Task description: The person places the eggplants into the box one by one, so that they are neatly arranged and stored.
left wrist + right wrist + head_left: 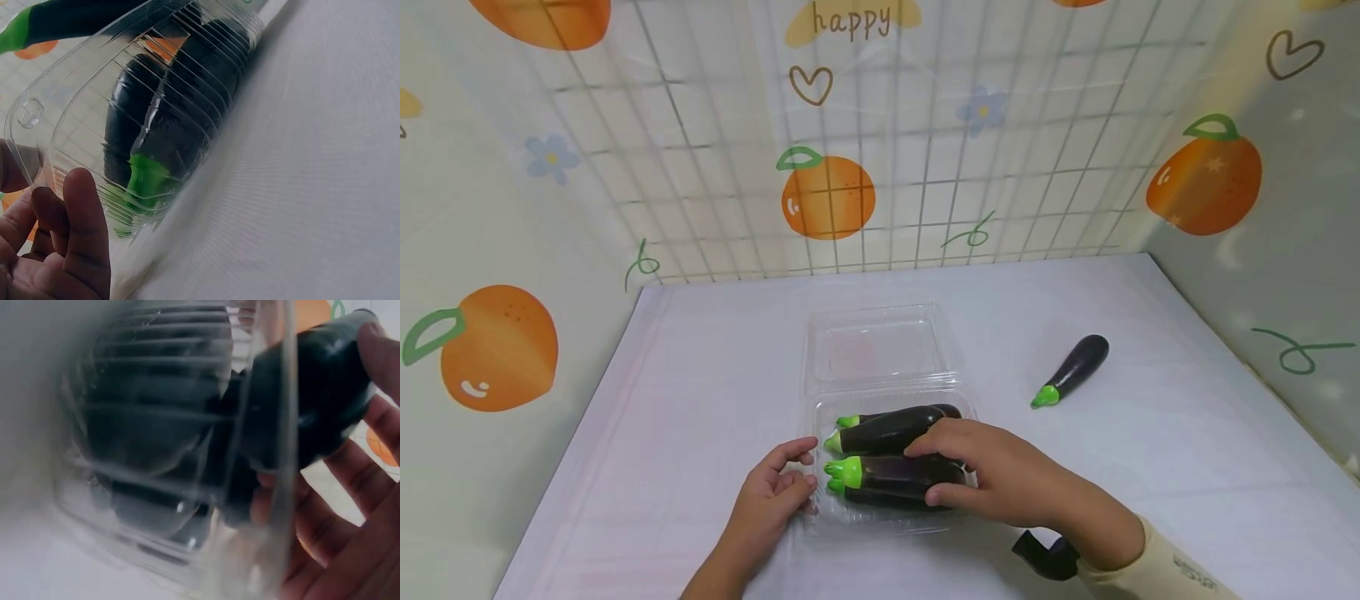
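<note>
Near the front middle of the table lies an open clear plastic clamshell box (pixel 880 523) with several dark purple, green-capped eggplants in it. My right hand (pixel 981 467) grips the wide end of one eggplant (pixel 887 473) at the box's right side, thumb near me and fingers across it. Under that one another eggplant partly shows, and behind them a further eggplant (pixel 880 431) lies beside one more. At the box's left rim my left hand (pixel 771 492) holds the edge lightly with its fingertips. The right wrist view shows the gripped eggplant (pixel 312 387) above the rim.
One loose eggplant (pixel 1075 371) lies on the white table (pixel 700 375) to the right. The box's lid (pixel 880 346) is folded back, away from me. Fruit-patterned cloth (pixel 827 196) over a wire grid stands at the back. A black strap (pixel 1045 557) shows under the right wrist.
</note>
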Motion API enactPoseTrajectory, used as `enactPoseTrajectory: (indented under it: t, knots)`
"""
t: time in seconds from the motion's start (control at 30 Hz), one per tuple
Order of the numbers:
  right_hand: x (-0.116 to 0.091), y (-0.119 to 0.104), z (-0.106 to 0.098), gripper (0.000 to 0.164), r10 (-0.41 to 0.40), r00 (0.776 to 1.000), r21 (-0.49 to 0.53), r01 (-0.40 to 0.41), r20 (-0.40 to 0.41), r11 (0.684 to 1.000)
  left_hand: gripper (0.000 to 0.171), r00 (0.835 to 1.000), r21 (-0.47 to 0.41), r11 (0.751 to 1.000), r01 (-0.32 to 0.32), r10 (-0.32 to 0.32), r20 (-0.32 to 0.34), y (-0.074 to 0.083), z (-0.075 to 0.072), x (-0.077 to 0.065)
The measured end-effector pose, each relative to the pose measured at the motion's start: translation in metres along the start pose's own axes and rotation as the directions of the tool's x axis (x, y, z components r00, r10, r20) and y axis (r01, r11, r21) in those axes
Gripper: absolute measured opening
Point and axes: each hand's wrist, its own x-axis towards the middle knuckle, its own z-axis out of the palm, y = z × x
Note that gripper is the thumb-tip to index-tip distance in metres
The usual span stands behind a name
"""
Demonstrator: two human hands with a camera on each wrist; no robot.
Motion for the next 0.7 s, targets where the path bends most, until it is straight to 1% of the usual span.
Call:
enactPoseTrajectory:
  t: [0.13, 0.23, 0.4, 0.57, 0.7]
  knots:
    - [0.0015, -0.0006, 0.0017, 0.039, -0.001, 1.0, -0.055, 0.001, -0.012, 0.998, 0.047, 1.0, -0.004, 1.0, -0.003, 0.003, 0.006, 0.0004, -0.0005, -0.0001]
    - [0.0015, -0.0008, 0.0027, 0.038, 0.008, 1.0, -0.07, -0.008, -0.002, 0.998, 0.047, 1.0, -0.004, 1.0, -0.006, 0.007, 0.009, 0.0008, -0.0005, -0.0005]
    - [-0.001, 0.0002, 0.0017, 0.035, -0.009, 1.0, -0.095, 0.01, 0.009, 0.995, 0.048, 1.0, -0.008, 1.0, -0.015, 0.015, 0.012, 0.0005, -0.0002, -0.0006]
    - [-0.0036, 0.002, 0.0006, 0.032, -0.018, 1.0, -0.083, 0.019, 0.012, 0.996, 0.048, 1.0, -0.01, 1.0, -0.023, 0.023, 0.005, -0.0015, -0.0004, -0.0004]
    - [-0.0048, 0.0027, 0.0016, 0.035, -0.013, 1.0, -0.06, 0.015, 0.02, 0.998, 0.047, 1.0, -0.008, 1.0, -0.022, 0.022, 0.0, -0.0028, 0.0002, 0.0]
